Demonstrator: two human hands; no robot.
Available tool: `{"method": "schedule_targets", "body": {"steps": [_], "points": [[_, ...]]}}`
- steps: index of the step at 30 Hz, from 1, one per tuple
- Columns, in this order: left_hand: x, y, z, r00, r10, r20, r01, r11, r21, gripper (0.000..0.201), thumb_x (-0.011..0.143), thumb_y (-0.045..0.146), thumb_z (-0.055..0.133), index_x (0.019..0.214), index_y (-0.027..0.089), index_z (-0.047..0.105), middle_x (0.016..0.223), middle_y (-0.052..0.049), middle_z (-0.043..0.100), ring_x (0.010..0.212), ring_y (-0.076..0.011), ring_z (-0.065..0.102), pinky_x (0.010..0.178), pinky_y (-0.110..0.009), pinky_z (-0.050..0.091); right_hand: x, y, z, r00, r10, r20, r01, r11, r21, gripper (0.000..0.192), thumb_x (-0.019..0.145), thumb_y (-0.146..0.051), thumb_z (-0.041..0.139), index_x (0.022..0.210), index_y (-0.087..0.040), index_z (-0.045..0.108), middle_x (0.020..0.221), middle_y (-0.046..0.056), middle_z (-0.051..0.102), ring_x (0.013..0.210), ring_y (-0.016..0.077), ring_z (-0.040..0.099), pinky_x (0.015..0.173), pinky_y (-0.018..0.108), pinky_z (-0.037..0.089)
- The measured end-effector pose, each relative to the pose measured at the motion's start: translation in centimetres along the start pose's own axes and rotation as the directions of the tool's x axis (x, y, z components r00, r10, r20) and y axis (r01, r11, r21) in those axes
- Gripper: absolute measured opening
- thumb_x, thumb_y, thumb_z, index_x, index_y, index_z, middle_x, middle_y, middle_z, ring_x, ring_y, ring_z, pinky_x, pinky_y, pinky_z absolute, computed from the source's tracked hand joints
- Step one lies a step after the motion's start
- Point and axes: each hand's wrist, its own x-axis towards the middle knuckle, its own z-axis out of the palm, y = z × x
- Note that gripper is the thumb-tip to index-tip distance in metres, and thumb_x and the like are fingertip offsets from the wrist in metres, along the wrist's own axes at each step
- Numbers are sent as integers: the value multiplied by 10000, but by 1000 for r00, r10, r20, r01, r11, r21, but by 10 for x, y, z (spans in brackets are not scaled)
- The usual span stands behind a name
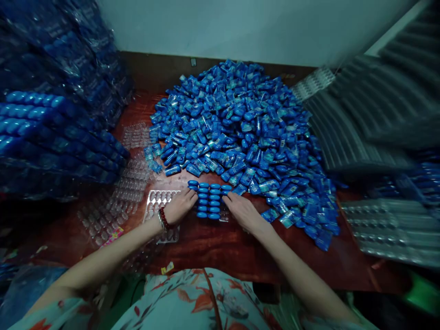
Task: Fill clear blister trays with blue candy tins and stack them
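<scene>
A compact block of small blue bottles lies in neat rows on the red-brown table in front of me. What looks like a clear plastic tray shows at its lower right side. At the block's left side, my left hand is closed with its fingertips against the edge bottles. My right hand grips the opposite side in the same way, fingers bent inward. The thumbs are mostly hidden. Partly under my left wrist, an empty clear moulded tray lies flat.
A large heap of loose blue wrapped bottles rises behind the block to the wall. Stacked filled packs stand left, near scattered clear trays. Tall stacks of empty trays and a lower tray stack stand right.
</scene>
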Motion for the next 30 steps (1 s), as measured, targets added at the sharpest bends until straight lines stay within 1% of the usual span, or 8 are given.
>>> {"method": "schedule_targets", "body": {"steps": [4, 7, 12, 17, 21, 25, 28, 30], "points": [[-14, -9, 7, 961, -43, -273, 4, 990, -141, 289, 908, 177, 395, 1184, 172, 481, 1100, -113, 553, 1001, -204, 528, 848, -369, 476, -27, 9, 28, 922, 201, -331, -159, 976, 150, 324, 909, -181, 417, 1221, -187, 502, 1040, 92, 609, 899, 187, 587, 767, 294, 468], [-10, -30, 5, 861, -292, -415, 192, 945, -265, 286, 919, 186, 360, 1175, 171, 485, 1106, -112, 549, 1038, -198, 525, 889, -373, 456, -29, 28, 48, 828, 357, -432, -235, 921, 311, 345, 893, -123, 376, 1178, -199, 556, 1039, 73, 623, 950, 184, 572, 821, 306, 469], [26, -71, -3, 801, -574, -168, 582, 813, 1, 237, 877, 204, 411, 1022, 90, 559, 1049, -196, 558, 1060, -328, 500, 846, -478, 429, -13, 48, 56, 918, 267, -292, -222, 958, 180, 395, 798, -35, 404, 1095, -176, 623, 1117, 102, 604, 987, 237, 502, 821, 394, 475], [35, -82, -3, 830, -557, -35, 558, 829, 25, 198, 832, 151, 439, 1000, 122, 539, 1021, -163, 553, 924, -268, 578, 757, -385, 456, -43, 40, 56, 956, 215, -201, -154, 947, 282, 398, 807, -57, 410, 1118, -222, 597, 1070, 75, 556, 996, 206, 515, 811, 344, 490], [28, -86, -5, 865, -499, 57, 500, 866, -11, 346, 670, 214, 669, 980, 165, 526, 1015, -113, 572, 919, -262, 587, 721, -328, 468, -68, 39, 57, 876, 439, -199, -319, 838, 441, 466, 851, -258, 481, 1312, -237, 419, 1130, 91, 459, 921, 197, 571, 744, 341, 501], [13, -77, -15, 860, -505, -66, 480, 848, -226, 388, 760, 336, 612, 1092, 168, 501, 992, -93, 609, 827, -228, 613, 703, -321, 476, -69, 46, 53, 887, 460, -37, -381, 774, 506, 397, 772, -366, 608, 1128, -207, 530, 995, 59, 518, 790, 181, 578, 689, 327, 481], [-12, -57, -26, 788, -560, -255, 394, 777, -490, 308, 827, 382, 536, 1049, 168, 558, 922, -53, 646, 781, -183, 616, 733, -302, 477, -70, 46, 48, 906, 414, 88, -370, 672, 642, 307, 701, -364, 680, 903, -194, 526, 786, -5, 534, 653, 147, 545, 602, 282, 461], [-32, -40, -30, 747, -608, -271, 351, 706, -614, 285, 815, 398, 557, 971, 164, 601, 866, -35, 662, 741, -165, 615, 725, -290, 483, -74, 43, 44, 893, 423, 154, -383, 534, 754, 296, 703, -370, 671, 857, -201, 482, 694, -39, 516, 575, 128, 522, 537, 259, 448]]}}
